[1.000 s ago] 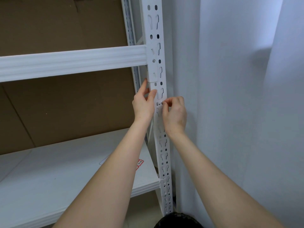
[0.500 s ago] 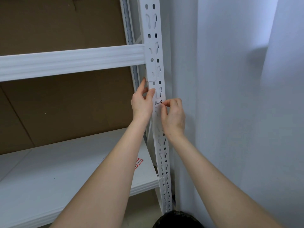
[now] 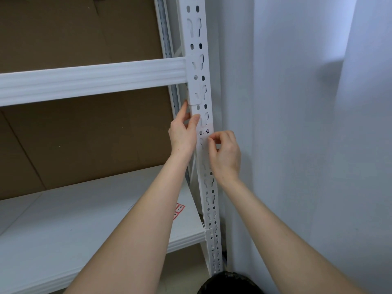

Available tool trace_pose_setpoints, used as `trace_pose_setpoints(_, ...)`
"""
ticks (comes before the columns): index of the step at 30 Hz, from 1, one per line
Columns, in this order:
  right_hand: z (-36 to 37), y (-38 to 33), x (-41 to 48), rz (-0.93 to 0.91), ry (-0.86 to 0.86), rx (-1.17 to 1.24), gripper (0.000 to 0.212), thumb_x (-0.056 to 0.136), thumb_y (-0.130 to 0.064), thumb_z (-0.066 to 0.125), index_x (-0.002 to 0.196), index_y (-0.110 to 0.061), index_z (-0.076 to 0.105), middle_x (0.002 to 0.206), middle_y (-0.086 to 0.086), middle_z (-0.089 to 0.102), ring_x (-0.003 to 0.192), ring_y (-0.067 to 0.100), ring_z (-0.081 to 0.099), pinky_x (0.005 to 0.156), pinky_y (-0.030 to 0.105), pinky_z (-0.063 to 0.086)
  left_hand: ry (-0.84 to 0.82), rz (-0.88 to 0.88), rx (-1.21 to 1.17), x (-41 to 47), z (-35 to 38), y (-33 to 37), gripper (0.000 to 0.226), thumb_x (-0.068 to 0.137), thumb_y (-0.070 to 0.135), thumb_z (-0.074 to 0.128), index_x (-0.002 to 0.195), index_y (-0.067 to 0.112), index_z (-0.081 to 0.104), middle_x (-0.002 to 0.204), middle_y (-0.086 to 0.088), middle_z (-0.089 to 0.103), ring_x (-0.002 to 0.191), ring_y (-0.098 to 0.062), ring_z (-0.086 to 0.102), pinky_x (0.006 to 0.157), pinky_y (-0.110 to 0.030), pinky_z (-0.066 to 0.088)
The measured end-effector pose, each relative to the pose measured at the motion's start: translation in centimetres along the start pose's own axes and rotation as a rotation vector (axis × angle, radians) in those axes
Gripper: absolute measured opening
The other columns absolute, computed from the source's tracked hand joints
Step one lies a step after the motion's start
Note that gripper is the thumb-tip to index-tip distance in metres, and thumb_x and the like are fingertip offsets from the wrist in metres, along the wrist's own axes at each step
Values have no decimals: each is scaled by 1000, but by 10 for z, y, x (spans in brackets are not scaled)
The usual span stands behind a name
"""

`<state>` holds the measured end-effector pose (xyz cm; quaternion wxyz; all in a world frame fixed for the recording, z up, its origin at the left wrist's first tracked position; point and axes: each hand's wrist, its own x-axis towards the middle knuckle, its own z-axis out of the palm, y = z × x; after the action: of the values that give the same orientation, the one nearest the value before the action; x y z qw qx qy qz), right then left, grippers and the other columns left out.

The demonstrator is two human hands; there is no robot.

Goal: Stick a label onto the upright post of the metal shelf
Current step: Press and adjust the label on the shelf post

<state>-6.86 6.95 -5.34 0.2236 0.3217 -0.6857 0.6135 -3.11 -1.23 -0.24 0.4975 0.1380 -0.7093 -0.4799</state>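
Foreground: a dark rounded shape (image 3: 230,283) sits at the bottom edge of the view, at the foot of the post; what it is cannot be told. Two bare forearms rise on either side of it.
Lower shelf: a flat white shelf board (image 3: 74,225) lies left of the post. A sheet of small red-bordered stickers (image 3: 179,209) rests near its right end, partly hidden by the left forearm.
Post: the white perforated metal upright post (image 3: 194,28) stands at the shelf's front right corner, its face punched with keyhole slots and small oval holes.
Right hand: the right hand (image 3: 226,158) is at the post's right side with its fingers curled. Its thumb and forefinger tips meet in a pinch on the lower right part of the label.
Label: the white paper label (image 3: 204,132), with dark handwritten marks, lies on the post's front face between the two hands, a little below the crossbeam's bracket. Whether it is stuck flat cannot be told.
Left hand: the left hand (image 3: 182,135) is at the post's left side. Its thumb lies straight on the front face by the label's upper left corner, and its forefinger points straight up along the post's left edge. The fingers close on nothing.
Crossbeam: a white ribbed metal crossbeam (image 3: 91,80) runs left from the post, above the hands.
Backing: a brown cardboard sheet (image 3: 74,141) stands behind the shelf.
Right side: a pale wall (image 3: 297,124) fills the view beside the post.
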Motion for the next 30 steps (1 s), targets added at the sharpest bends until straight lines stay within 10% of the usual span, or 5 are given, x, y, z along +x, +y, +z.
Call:
trace_pose_setpoints(15,-5,-18,19,294,-10,287,17,88,-18,53,73,-26,57,80,0,65,81,24,64,82,44,53,-41,-26,19,-7,-5,1,51,94,11,52,142,23,42,107,11,66,102,-4,63,96,-28,49)
trace_pose_setpoints(23,-13,-16,6,353,-217,459,24,89,-10,54,67,-20,58,63,-6,58,56,4,55,55,23,47,73,-152,-85,-50,-9,-8,6,84,15,68,90,16,71,81,-3,70,67,-10,65,56,-28,55)
trace_pose_setpoints(30,-16,-15,11,358,-54,423,8,84,-16,64,81,-22,64,72,-4,66,60,6,65,66,31,58,182,-159,-116,-43,-6,-6,12,88,11,61,78,13,68,69,-2,64,56,-6,60,67,-36,56)
